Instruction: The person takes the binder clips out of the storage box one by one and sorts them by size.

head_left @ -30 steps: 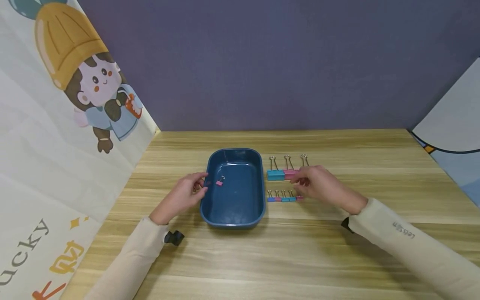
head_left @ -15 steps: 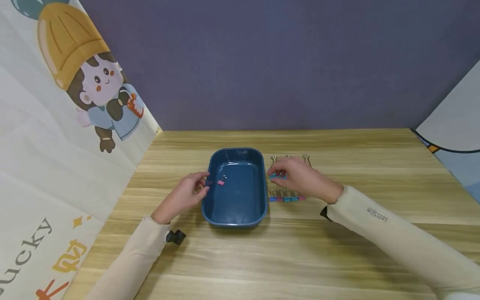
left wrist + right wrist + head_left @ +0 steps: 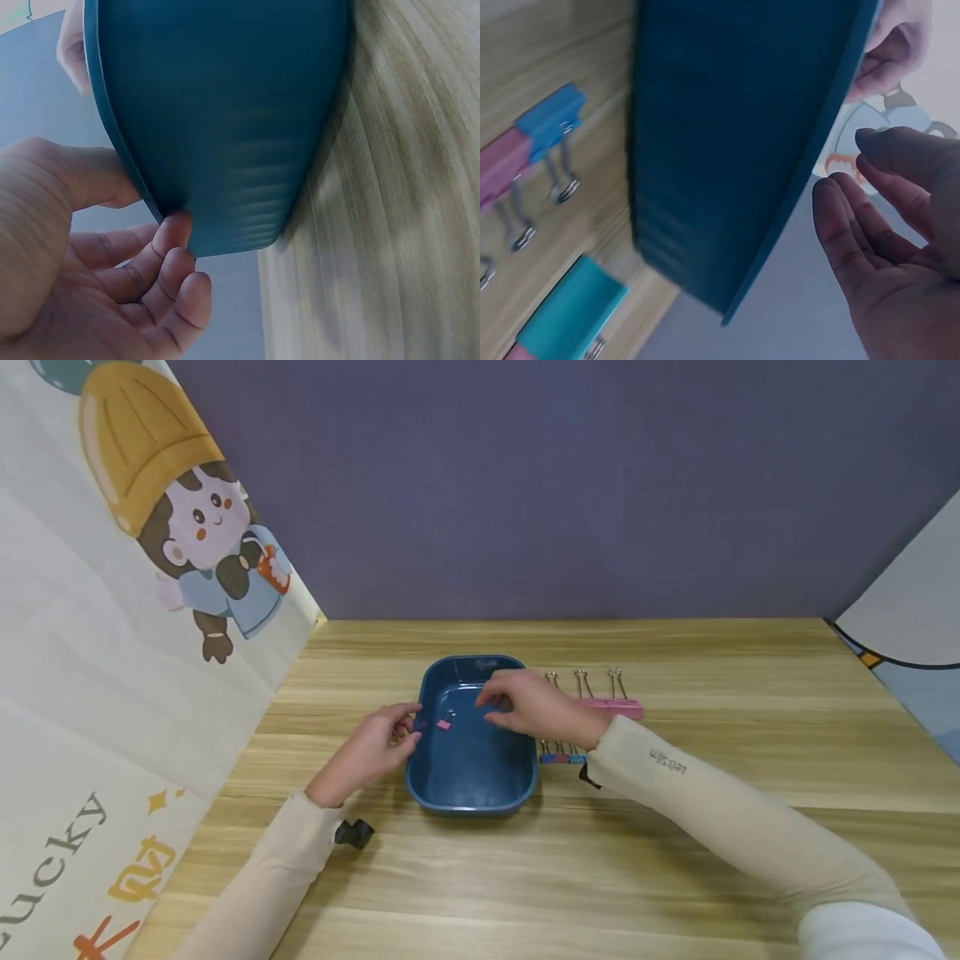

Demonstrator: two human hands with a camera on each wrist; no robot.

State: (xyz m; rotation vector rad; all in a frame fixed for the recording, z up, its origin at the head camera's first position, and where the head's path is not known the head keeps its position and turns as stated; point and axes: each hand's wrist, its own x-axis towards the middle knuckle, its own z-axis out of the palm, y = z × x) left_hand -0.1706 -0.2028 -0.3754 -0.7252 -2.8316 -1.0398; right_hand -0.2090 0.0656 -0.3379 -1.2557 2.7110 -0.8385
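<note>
My left hand [image 3: 371,747] holds the left rim of a deep blue plastic bin [image 3: 472,811]. In the left wrist view its fingertips press the bin's outer wall [image 3: 225,112]. My right hand [image 3: 536,703] hovers over the bin's right side, thumb and fingers apart with nothing between them in the right wrist view. Inside the bin lies a small pink binder clip [image 3: 445,724]. Right of the bin, large pink binder clips [image 3: 618,708] stand in a row; a large teal binder clip [image 3: 574,307] shows in the right wrist view, hidden by my right hand in the head view.
A nearer row of small binder clips [image 3: 558,759], blue and pink among them, is partly covered by my right forearm. The wooden table [image 3: 465,893] meets a dark purple panel [image 3: 525,493] behind. A printed white cloth [image 3: 90,693] hangs on the left.
My right hand has moved left, from the large clips, passing over the teal one, to above the bin. My left hand stays at the bin's rim.
</note>
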